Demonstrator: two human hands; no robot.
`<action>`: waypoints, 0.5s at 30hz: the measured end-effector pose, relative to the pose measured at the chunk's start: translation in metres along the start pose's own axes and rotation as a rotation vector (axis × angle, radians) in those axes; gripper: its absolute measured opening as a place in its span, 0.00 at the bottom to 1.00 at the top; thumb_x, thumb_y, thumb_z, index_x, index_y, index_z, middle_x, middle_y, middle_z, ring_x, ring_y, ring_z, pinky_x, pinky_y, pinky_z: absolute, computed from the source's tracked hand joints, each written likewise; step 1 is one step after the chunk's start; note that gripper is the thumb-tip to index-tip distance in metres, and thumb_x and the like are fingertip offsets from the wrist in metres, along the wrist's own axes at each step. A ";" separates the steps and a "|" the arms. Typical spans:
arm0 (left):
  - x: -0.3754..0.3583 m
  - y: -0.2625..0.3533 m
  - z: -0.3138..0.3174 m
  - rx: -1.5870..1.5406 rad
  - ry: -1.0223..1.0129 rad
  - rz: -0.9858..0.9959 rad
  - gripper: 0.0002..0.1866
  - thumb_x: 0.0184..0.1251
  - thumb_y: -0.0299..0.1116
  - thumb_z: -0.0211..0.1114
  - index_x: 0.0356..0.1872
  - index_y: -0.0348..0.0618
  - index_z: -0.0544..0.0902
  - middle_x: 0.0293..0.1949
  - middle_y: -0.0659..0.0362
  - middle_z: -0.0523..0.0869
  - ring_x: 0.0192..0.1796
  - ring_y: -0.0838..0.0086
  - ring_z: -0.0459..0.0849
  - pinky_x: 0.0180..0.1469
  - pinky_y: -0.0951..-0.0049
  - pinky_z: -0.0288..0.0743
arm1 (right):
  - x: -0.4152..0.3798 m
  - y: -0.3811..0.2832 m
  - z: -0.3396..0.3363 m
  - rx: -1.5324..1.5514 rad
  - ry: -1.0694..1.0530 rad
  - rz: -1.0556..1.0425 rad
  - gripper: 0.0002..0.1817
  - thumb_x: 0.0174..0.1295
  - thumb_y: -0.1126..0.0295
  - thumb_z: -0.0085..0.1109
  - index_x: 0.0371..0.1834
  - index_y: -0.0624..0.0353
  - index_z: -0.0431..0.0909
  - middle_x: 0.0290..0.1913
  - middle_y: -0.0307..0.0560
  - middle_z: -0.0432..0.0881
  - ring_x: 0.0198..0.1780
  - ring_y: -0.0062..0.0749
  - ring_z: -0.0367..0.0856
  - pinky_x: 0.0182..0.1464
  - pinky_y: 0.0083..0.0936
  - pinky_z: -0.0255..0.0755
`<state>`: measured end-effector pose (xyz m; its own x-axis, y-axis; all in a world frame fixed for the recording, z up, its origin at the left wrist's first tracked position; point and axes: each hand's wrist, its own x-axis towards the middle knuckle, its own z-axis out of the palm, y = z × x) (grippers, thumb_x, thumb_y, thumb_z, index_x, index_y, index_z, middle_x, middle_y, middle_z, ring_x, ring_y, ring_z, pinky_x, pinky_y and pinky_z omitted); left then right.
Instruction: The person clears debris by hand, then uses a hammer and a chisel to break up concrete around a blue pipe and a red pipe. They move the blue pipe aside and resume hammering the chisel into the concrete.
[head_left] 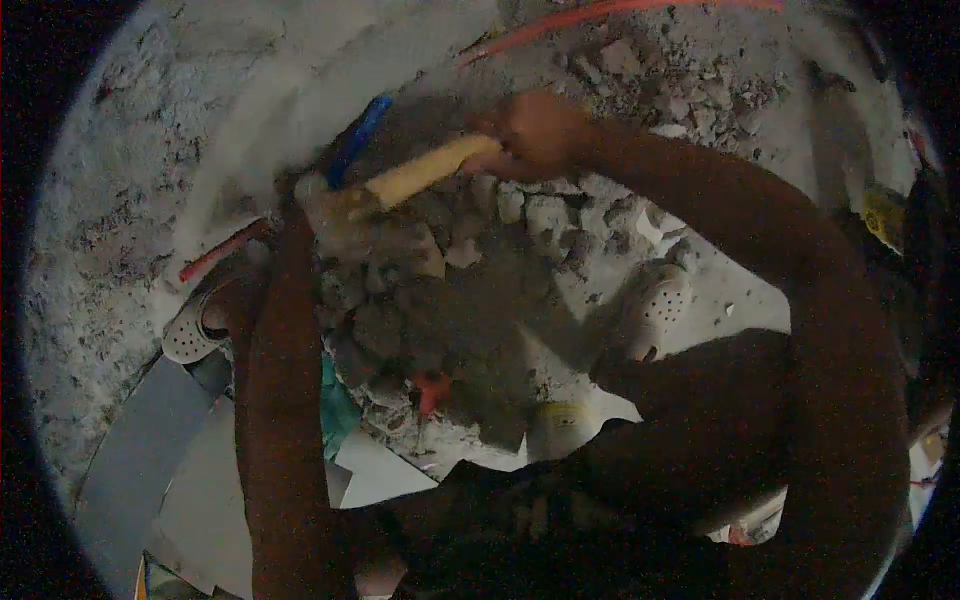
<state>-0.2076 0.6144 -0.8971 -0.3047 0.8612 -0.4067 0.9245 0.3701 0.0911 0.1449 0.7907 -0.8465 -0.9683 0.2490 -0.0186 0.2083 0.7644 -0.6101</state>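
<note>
My right hand is closed round the pale wooden handle of a hammer, in the upper middle of the head view. The hammer's blurred grey head lies at the handle's left end, right beside my left hand. My left hand is dark and smeared, partly behind the hammer head, so its fingers and anything in them do not show. Close to it, a blue rod or pipe piece slants up and right. A red rod-like piece sticks out on its lower left. Broken rubble lies below the hammer.
More rubble lies at the upper right, near a long red pipe. Pale perforated clogs are on my feet, one on each side of the rubble. Grey flat sheets are at the lower left. A red scrap sits among the debris.
</note>
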 end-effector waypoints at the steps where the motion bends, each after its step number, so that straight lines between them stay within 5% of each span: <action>1: 0.003 0.002 -0.001 0.006 0.003 0.006 0.33 0.67 0.63 0.60 0.55 0.43 0.84 0.44 0.41 0.88 0.48 0.47 0.87 0.54 0.49 0.80 | 0.001 -0.002 0.000 0.035 0.064 -0.085 0.29 0.72 0.41 0.49 0.50 0.61 0.77 0.29 0.58 0.84 0.36 0.57 0.85 0.40 0.51 0.79; 2: 0.005 0.000 -0.002 0.010 0.004 0.003 0.33 0.67 0.63 0.59 0.55 0.43 0.84 0.44 0.41 0.88 0.48 0.47 0.87 0.54 0.49 0.80 | 0.008 0.009 -0.006 0.181 -0.084 0.258 0.30 0.73 0.41 0.48 0.49 0.62 0.78 0.29 0.59 0.84 0.35 0.58 0.85 0.40 0.51 0.79; 4: 0.000 -0.001 -0.005 0.013 0.003 0.001 0.33 0.67 0.63 0.59 0.55 0.43 0.84 0.44 0.41 0.88 0.48 0.47 0.87 0.54 0.49 0.80 | 0.008 0.022 -0.019 0.309 -0.215 0.605 0.31 0.73 0.41 0.47 0.47 0.63 0.78 0.29 0.61 0.84 0.35 0.59 0.85 0.40 0.50 0.79; 7: -0.017 0.009 -0.006 0.013 -0.024 -0.012 0.33 0.67 0.63 0.59 0.55 0.43 0.84 0.44 0.41 0.88 0.48 0.47 0.87 0.54 0.49 0.80 | -0.001 0.028 -0.009 -0.079 -0.203 0.448 0.31 0.73 0.41 0.48 0.47 0.64 0.80 0.30 0.63 0.84 0.35 0.58 0.86 0.40 0.49 0.79; 10: -0.038 0.044 -0.009 -0.005 -0.054 0.007 0.33 0.67 0.63 0.59 0.55 0.43 0.84 0.44 0.41 0.88 0.48 0.47 0.87 0.53 0.49 0.80 | -0.022 0.023 -0.017 -0.076 -0.151 0.254 0.31 0.73 0.42 0.48 0.46 0.64 0.81 0.30 0.64 0.83 0.34 0.57 0.85 0.41 0.49 0.79; 13: -0.070 0.073 -0.007 -0.003 -0.077 0.052 0.33 0.67 0.63 0.59 0.55 0.43 0.84 0.44 0.41 0.88 0.48 0.47 0.87 0.53 0.49 0.80 | -0.041 0.006 -0.044 0.025 -0.465 0.193 0.30 0.73 0.43 0.48 0.44 0.64 0.82 0.30 0.64 0.83 0.35 0.57 0.85 0.41 0.50 0.79; 15: -0.070 0.073 -0.004 0.005 -0.075 0.061 0.33 0.67 0.63 0.59 0.55 0.43 0.84 0.44 0.41 0.88 0.48 0.47 0.87 0.53 0.49 0.80 | -0.053 0.018 -0.021 -0.244 -0.285 0.110 0.29 0.73 0.44 0.48 0.40 0.64 0.83 0.30 0.62 0.83 0.34 0.56 0.85 0.41 0.51 0.79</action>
<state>-0.1201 0.5824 -0.8582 -0.2303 0.8532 -0.4680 0.9419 0.3162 0.1130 0.2030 0.8040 -0.8399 -0.9308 0.1882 -0.3133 0.3060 0.8700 -0.3865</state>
